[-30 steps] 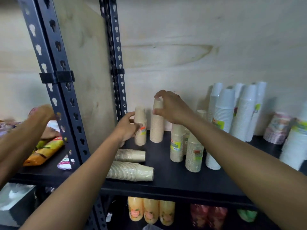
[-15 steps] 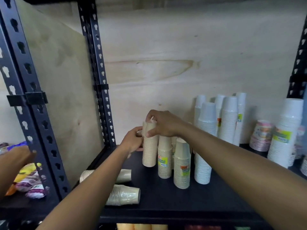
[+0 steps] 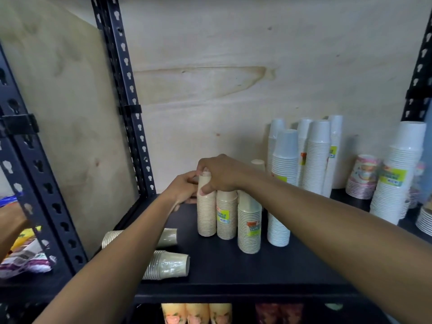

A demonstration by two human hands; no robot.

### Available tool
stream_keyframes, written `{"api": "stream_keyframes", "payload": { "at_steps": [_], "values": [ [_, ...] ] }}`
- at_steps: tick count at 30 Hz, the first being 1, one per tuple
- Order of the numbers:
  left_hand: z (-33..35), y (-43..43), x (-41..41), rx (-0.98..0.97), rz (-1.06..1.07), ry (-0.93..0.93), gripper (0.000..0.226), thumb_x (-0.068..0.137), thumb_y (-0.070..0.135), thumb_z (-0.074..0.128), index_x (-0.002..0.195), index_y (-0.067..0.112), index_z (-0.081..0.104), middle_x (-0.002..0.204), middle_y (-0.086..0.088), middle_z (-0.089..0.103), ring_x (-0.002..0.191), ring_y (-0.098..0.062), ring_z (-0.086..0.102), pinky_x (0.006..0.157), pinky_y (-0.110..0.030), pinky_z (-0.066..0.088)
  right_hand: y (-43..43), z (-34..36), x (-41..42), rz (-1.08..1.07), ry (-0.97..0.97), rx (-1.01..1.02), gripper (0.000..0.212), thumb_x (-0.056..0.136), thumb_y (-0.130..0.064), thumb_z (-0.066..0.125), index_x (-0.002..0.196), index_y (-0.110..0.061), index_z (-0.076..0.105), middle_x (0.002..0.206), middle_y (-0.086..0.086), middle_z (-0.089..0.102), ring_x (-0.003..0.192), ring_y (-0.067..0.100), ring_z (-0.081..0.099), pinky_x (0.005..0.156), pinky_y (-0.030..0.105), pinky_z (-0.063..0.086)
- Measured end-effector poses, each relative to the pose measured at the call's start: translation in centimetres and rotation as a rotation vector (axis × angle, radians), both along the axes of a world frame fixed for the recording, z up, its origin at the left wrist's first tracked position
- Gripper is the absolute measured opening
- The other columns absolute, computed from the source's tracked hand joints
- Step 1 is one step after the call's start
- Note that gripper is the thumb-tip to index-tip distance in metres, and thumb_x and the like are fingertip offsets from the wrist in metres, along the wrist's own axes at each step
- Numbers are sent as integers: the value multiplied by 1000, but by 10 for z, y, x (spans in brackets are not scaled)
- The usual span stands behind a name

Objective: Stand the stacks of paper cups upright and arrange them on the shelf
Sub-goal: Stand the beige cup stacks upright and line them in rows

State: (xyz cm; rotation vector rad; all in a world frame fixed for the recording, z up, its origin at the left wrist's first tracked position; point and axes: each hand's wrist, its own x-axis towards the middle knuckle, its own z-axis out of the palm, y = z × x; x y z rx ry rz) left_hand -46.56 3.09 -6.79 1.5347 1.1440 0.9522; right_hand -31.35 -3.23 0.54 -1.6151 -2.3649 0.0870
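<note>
While ribbed beige cup stack [image 3: 206, 213] upright on matte black shelf [image 3: 233, 265], right hand [image 3: 221, 175] clasping its top, left hand [image 3: 183, 190] curled alongside.

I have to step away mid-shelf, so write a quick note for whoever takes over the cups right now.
Right hand: gripping the top of the leftmost upright beige stack.
Left hand: steadying that stack from its left side.
Done: the other upright beige stacks stand beside it on the shelf, next to the white stacks.
Left: two beige stacks still lie on their sides, the rear lying stack and the front lying stack. Stand both up.
</note>
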Motion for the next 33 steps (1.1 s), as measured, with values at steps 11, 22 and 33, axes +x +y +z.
{"api": "stream_keyframes", "payload": {
  "at_steps": [11, 22, 33],
  "values": [
    [0, -2, -4, -17, -20, -31, 57, 88, -14, 59, 133, 19, 63, 107, -6, 73, 91, -17, 71, 62, -24, 58, -1, 0, 0, 9, 24, -14, 63, 72, -48, 83, 125, -32, 54, 110, -2, 53, 98, 20, 57, 88, 38, 52],
    [22, -32, -31, 108, 144, 40, 41, 92, 11, 71, 131, 21, 63, 115, -7, 67, 105, -18, 69, 86, -32, 61, -24, 17, 8, 14, 195, 110, 54, 80, -50, 77, 126, -27, 57, 133, 0, 51, 112, 16, 52, 93, 35, 45],
    [33, -94, -82, 247, 179, 377, 19, 91, 19, 74, 107, 28, 69, 97, 3, 70, 94, -15, 66, 93, -32, 51, -87, -3, -6, 161, 449, 289, 23, 87, -40, 72, 106, -27, 68, 115, -6, 59, 105, 12, 59, 88, 25, 43]
  ]
}}
